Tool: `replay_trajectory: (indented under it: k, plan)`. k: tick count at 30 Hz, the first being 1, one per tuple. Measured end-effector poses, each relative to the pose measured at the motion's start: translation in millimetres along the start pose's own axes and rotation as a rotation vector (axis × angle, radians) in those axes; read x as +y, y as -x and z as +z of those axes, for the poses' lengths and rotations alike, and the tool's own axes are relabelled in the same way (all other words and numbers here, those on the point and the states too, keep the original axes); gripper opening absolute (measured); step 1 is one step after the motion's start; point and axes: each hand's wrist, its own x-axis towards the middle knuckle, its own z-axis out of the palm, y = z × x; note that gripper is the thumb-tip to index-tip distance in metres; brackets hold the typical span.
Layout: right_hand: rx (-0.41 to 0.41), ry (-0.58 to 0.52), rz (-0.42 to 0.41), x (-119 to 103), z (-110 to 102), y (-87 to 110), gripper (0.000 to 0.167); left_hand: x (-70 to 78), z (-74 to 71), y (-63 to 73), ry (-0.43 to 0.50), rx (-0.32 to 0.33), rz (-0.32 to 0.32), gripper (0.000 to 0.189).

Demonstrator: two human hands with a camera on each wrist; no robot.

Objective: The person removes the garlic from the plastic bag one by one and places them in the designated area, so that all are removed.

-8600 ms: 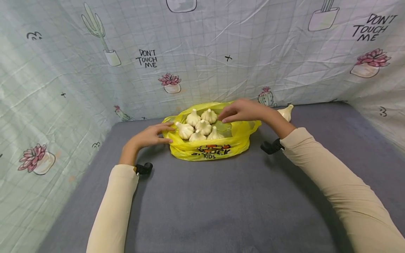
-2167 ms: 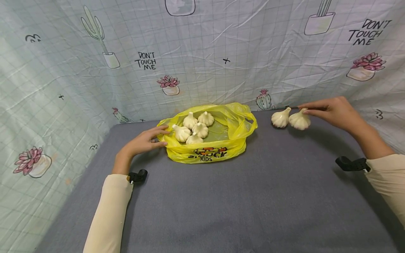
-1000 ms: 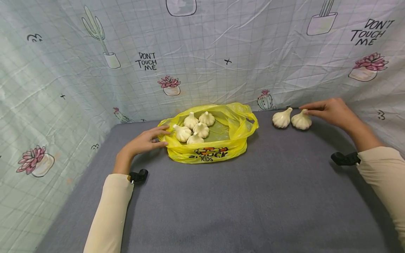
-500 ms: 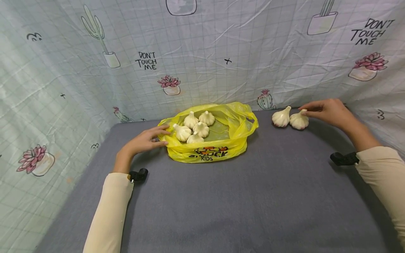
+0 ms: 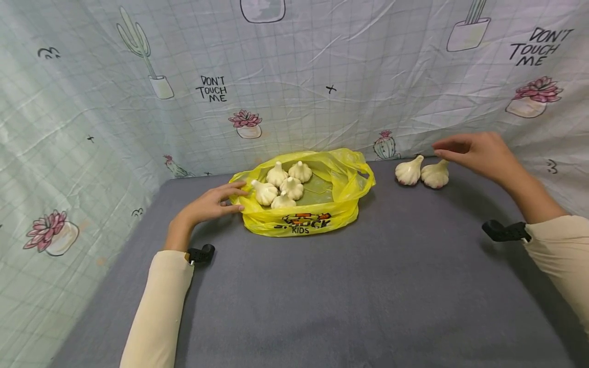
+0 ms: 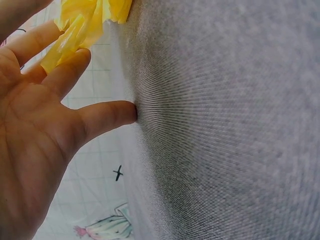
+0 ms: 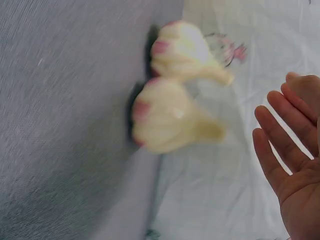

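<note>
- While L hand [image 5: 208, 205], fingers spread, touches left side of yellow plastic bag [image 5: 342, 215], 5 cream ribbed garlic bulbs [image 5: 292, 188] sit inside
- R hand [image 5: 480, 152], fingers relaxed, just off 2 more bulbs [image 5: 408, 171], far right

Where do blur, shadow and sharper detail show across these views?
Right wrist view: the lower cream, pink-patched garlic bulb is blurred; head view: the beige fabric right sleeve has a soft shadow beneath it on the grey cloth tabletop; left wrist view: palm creases on the bare left hand show clearly.
</note>
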Motion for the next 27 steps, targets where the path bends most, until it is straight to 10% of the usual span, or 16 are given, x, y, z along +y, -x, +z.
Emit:
replay_trajectory:
  k: [16,27]
  plan:
    - [0.074,-0.086,-0.317,-74.9,18.7,-7.8,0.024,1.1,-0.4,-0.9,-0.017,-0.005,-0.004,0.052]
    - [-0.05,-0.177,-0.409,-116.2,39.3,-16.9,0.024,0.0,-0.6,-1.1,-0.028,-0.005,0.003,0.052]
